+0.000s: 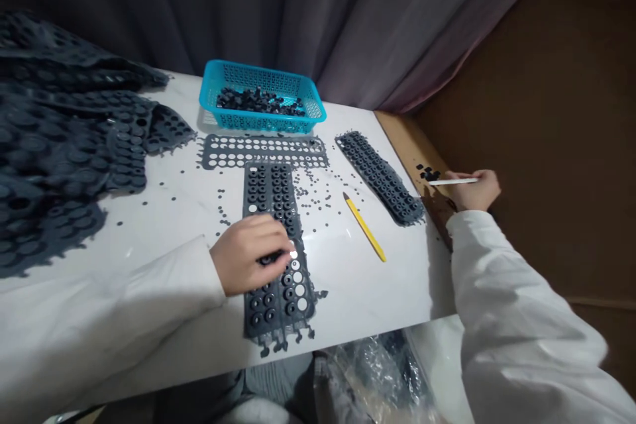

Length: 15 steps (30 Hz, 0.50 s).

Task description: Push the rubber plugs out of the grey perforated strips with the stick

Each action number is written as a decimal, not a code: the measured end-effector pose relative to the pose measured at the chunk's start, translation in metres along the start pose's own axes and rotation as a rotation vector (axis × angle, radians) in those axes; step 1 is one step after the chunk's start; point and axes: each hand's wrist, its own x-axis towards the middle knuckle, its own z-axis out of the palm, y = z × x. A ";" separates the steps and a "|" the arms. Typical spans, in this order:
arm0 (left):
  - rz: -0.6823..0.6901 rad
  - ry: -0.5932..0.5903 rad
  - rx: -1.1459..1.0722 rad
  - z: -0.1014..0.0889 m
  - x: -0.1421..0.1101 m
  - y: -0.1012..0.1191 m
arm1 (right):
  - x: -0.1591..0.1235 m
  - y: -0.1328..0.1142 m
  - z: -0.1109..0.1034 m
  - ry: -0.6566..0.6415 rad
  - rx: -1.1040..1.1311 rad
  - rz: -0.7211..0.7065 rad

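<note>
Strip (264,153) lies between studded sheet (271,199) and basket (265,122), seemingly touching the sheet.

There were two hands (252,253), one desk (387,291), one blue basket (258,123), three separate rubber sheets (380,179), one heap of sheets (74,139), one yellow pen (365,228), one white stick (453,181) and black dots (144,203) too many to count.

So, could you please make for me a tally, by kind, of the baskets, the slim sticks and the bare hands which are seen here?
Baskets: 1, the blue basket
Slim sticks: 2, a yellow stick and a white stick
Bare hands: 2, left hand and right hand
Total: 5
</note>
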 end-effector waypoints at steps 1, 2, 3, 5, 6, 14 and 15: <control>-0.053 0.029 0.035 -0.003 0.002 -0.002 | -0.002 -0.009 0.000 0.023 0.017 -0.020; -0.100 0.037 0.071 -0.005 0.004 -0.003 | -0.007 -0.020 0.001 0.015 0.053 -0.039; -0.140 0.027 0.104 -0.007 0.007 -0.005 | -0.015 -0.033 0.002 -0.020 0.109 -0.059; -0.193 -0.040 0.145 -0.011 0.012 -0.008 | -0.044 -0.065 0.005 -0.251 0.353 -0.104; -0.209 -0.085 0.154 -0.012 0.016 -0.009 | -0.064 -0.081 0.007 -0.352 0.446 -0.159; -0.246 -0.308 0.226 -0.010 0.033 -0.011 | -0.228 -0.135 0.023 -1.145 0.510 -0.103; -0.245 -0.311 0.240 -0.010 0.033 -0.011 | -0.236 -0.131 0.024 -1.161 0.508 -0.076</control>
